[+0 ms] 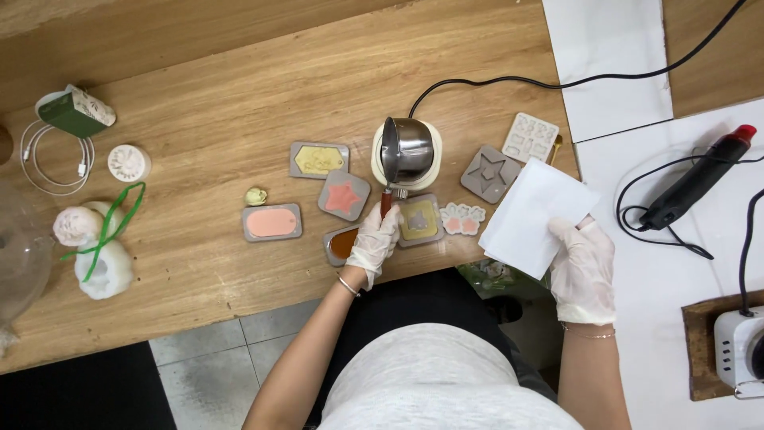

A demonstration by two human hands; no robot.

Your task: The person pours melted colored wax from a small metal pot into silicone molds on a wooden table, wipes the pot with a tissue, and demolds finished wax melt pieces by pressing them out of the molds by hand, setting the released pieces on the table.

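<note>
My left hand (374,243), in a white glove, grips the wooden handle of a small steel pot (406,150). The pot is tilted on its side over a round cream hot plate (434,163). My right hand (585,267), also gloved, holds a white folded tissue (533,215) at the table's front edge. Around the left hand lie several grey silicone moulds: a yellow tag mould (319,160), a pink star mould (344,195), a peach tag mould (271,223), an orange-filled mould (342,243) and a square yellowish mould (419,220).
A grey star mould (489,173), a clear letter mould (530,137) and pink paw shapes (463,219) lie to the right. A black heat gun (692,179) and cables rest on white paper. At left sit a white cable (52,163), a green box (72,111) and white moulds (99,255).
</note>
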